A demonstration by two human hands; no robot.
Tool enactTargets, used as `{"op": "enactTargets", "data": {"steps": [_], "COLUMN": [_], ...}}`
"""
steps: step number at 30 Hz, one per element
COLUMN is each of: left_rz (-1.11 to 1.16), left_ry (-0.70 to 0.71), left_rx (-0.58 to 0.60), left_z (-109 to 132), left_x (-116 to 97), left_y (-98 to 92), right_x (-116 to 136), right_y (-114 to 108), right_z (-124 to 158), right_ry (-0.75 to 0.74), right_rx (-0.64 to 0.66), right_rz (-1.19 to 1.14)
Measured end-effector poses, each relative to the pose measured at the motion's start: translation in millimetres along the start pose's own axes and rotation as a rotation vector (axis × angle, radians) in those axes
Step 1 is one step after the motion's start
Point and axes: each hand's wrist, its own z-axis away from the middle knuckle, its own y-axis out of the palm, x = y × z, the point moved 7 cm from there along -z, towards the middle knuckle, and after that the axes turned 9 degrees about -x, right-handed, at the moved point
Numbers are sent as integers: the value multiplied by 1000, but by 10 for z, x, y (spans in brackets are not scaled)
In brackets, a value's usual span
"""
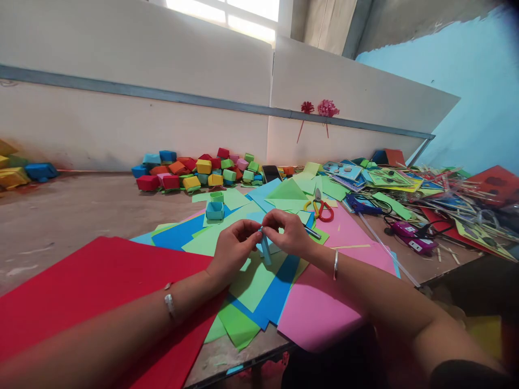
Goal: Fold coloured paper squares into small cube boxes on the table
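Note:
A narrow folded strip of light blue paper [265,250] hangs down between my two hands. My left hand [234,247] pinches its upper end from the left. From the right, my right hand [286,231] grips the same end, fingertips almost touching those of the left. Beneath them lies a heap of green, blue and light blue paper sheets [252,283]. Just beyond my left hand stands a small open light blue paper box [214,210], with a green one [217,196] behind it. Scissors with red and yellow handles [320,209] and a pen [311,232] lie near my right hand.
Many small coloured paper boxes [203,166] are piled against the wall. Red sheets [133,286] cover the left front, pink sheets [324,297] the right. A blue glue gun [364,204], a purple power strip [411,236] and scattered sticks lie at right. A phone [271,173] rests behind.

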Motion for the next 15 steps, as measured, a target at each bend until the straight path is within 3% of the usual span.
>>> {"op": "enactTargets", "data": {"steps": [11,15], "left_rz": [34,81], "left_ry": [-79,-111], "left_rx": [3,-24], "left_z": [-6,-22], "left_x": [-3,60], "left_y": [15,-8], "right_x": [79,107], "right_y": [4,19], "right_z": [41,17], "right_ry": [-59,-305], "right_rx": [31,154], "right_rz": [20,78]}}
